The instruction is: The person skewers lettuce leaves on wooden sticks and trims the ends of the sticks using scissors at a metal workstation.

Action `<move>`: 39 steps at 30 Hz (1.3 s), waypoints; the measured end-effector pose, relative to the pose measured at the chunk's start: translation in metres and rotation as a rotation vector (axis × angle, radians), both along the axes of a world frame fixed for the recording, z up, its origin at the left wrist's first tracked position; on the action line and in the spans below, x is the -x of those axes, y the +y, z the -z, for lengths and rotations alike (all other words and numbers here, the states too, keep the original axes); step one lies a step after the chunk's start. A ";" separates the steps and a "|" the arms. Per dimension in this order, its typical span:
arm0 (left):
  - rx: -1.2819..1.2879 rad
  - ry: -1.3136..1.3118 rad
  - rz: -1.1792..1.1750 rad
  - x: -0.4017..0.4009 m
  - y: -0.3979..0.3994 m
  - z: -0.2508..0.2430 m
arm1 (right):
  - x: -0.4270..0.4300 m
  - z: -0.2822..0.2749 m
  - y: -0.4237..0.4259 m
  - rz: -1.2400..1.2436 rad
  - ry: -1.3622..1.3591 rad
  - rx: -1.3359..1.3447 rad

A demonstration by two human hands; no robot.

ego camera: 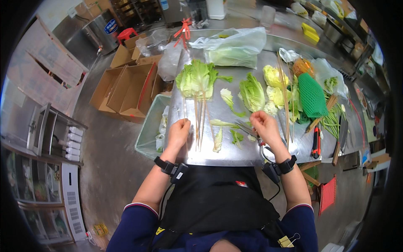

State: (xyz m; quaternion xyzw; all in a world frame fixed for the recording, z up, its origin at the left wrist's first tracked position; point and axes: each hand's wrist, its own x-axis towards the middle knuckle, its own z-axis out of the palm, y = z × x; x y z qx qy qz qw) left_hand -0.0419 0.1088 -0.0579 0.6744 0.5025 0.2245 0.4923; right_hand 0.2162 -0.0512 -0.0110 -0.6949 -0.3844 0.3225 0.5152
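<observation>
My left hand [178,134] grips a thin bamboo skewer [185,108] near the table's left edge. That skewer runs up to a pile of skewered lettuce leaves [196,78], from which several more bamboo skewers [199,126] point back towards me. My right hand [266,127] hovers over a pair of scissors [244,127], its fingers curled together; whether anything thin is between them is unclear. Just beyond it lies a bunch of green lettuce [252,93]. Loose leaf pieces [218,140] are scattered between my hands, with a torn leaf [227,97] farther up.
Right of the lettuce are long loose skewers [283,97], a green foam net [311,96], green beans [335,118], a red-black utility knife [316,143] and a kitchen knife [340,138]. A bagged vegetable [233,55] lies at the back. A lined bin [146,132] and cardboard boxes [130,91] stand left.
</observation>
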 end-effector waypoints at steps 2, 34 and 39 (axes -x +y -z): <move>-0.063 -0.039 -0.014 0.008 0.005 0.013 | -0.016 -0.006 0.004 0.134 -0.365 0.013; -0.805 -0.205 0.417 -0.211 -0.062 -0.042 | -0.063 0.004 0.005 0.174 0.749 -0.438; -0.592 -0.107 0.423 -0.209 -0.060 -0.033 | -0.064 0.012 -0.004 0.179 0.591 -0.518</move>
